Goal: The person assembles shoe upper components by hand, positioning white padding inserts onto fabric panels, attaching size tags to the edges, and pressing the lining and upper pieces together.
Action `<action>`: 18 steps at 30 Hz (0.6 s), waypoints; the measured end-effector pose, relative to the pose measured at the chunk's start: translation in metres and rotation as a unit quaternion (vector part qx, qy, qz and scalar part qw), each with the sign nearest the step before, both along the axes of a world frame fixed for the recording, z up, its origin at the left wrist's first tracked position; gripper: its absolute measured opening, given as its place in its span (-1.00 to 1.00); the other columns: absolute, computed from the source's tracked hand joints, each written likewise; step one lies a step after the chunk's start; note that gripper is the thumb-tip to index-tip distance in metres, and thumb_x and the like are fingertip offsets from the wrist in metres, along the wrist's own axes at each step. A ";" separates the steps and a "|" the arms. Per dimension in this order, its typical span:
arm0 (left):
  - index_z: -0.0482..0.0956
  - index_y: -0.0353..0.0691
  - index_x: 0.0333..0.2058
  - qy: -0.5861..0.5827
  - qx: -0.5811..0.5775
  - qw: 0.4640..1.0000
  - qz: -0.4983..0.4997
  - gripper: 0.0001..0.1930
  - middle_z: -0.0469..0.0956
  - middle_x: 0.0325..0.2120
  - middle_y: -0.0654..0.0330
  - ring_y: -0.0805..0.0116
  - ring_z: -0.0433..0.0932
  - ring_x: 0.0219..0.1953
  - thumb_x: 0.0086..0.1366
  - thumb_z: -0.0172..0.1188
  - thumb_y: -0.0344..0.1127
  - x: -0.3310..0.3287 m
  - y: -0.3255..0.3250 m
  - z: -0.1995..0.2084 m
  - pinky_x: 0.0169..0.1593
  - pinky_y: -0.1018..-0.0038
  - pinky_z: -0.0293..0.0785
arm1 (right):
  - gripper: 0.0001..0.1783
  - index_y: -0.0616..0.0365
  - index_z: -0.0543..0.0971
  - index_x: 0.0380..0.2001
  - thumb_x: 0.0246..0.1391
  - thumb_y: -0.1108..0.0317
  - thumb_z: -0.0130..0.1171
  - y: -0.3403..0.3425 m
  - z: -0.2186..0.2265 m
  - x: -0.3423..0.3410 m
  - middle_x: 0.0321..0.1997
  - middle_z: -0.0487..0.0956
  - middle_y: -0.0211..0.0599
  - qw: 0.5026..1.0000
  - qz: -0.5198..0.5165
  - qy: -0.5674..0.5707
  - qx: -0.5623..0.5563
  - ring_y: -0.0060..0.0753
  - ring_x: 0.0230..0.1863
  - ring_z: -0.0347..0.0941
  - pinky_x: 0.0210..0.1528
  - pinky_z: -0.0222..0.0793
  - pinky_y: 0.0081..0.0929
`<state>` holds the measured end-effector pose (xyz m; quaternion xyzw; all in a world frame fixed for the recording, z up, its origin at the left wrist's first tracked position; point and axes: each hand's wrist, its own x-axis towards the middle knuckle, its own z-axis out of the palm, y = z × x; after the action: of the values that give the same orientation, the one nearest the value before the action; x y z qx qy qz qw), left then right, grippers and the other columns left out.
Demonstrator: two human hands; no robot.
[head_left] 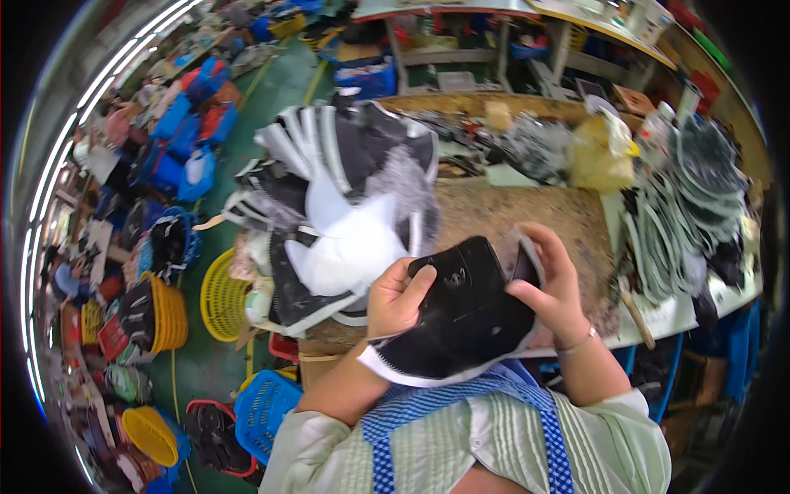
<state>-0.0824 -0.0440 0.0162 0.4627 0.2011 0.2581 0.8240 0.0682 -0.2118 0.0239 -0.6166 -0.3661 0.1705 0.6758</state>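
A black shoe upper (469,317) with a white lower edge and a small mark on its face is held up in front of my chest. My left hand (395,300) pinches its left side, thumb on top. At the upper right corner, my right hand (555,288) grips the piece between thumb and fingers, where a greyish edge curls up. Just beyond my left hand lies a heap of black and white shoe uppers (354,152), with a pile of white cut pieces (346,247) on it.
A worn brown board (527,214) covers the bench top. Grey-green curved pieces (675,206) and a yellow plastic bag (601,152) sit to the right, near a wooden-handled tool (638,319). Yellow (216,295) and blue baskets (267,416) stand on the floor at left.
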 end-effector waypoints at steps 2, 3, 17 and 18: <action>0.53 -0.31 -0.31 -0.015 -0.015 0.999 0.048 -0.87 0.55 -0.49 0.32 0.67 0.44 -0.50 0.30 0.17 -0.36 0.007 0.012 -0.007 -0.41 0.73 0.37 | -0.27 0.34 0.33 0.10 -0.15 0.39 0.41 -0.010 -0.013 -0.007 0.03 0.48 -0.24 0.944 0.116 0.307 -0.029 -0.34 0.08 0.39 0.19 0.25 -0.34; 0.53 -0.29 -0.32 0.004 -0.010 0.998 0.061 -0.88 0.54 -0.50 0.34 0.69 0.41 -0.53 0.31 0.16 -0.35 0.017 0.014 -0.005 -0.44 0.74 0.32 | -0.40 0.36 0.38 0.07 -0.08 0.52 0.32 -0.011 -0.016 -0.016 0.00 0.52 -0.21 0.879 0.116 0.461 -0.034 -0.34 0.04 0.44 0.15 0.31 -0.36; 0.40 -0.36 -0.01 0.081 0.672 0.694 0.247 -0.57 0.50 -0.12 -0.11 0.06 0.53 -0.09 0.15 0.24 -0.36 0.137 0.184 -0.008 -0.03 0.34 0.47 | -0.49 0.37 0.42 0.00 -0.11 0.47 0.10 -0.079 -0.046 0.014 0.13 0.37 -0.02 0.674 -0.228 -0.463 -0.529 0.04 0.17 0.25 0.16 0.15 -0.15; 0.35 -0.39 0.04 0.104 0.706 0.640 0.284 -0.48 0.47 -0.07 -0.14 -0.01 0.50 -0.06 0.13 0.26 -0.30 0.149 0.198 -0.014 0.01 0.28 0.43 | -0.44 0.38 0.40 0.01 -0.14 0.41 0.18 -0.077 -0.048 0.011 0.16 0.34 0.01 0.692 -0.220 -0.459 -0.512 0.05 0.19 0.23 0.18 0.12 -0.11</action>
<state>0.0667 0.1542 0.0027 0.8480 0.1636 0.4927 0.1064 0.0788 -0.2888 -0.0246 -0.9315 -0.3406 -0.1262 0.0212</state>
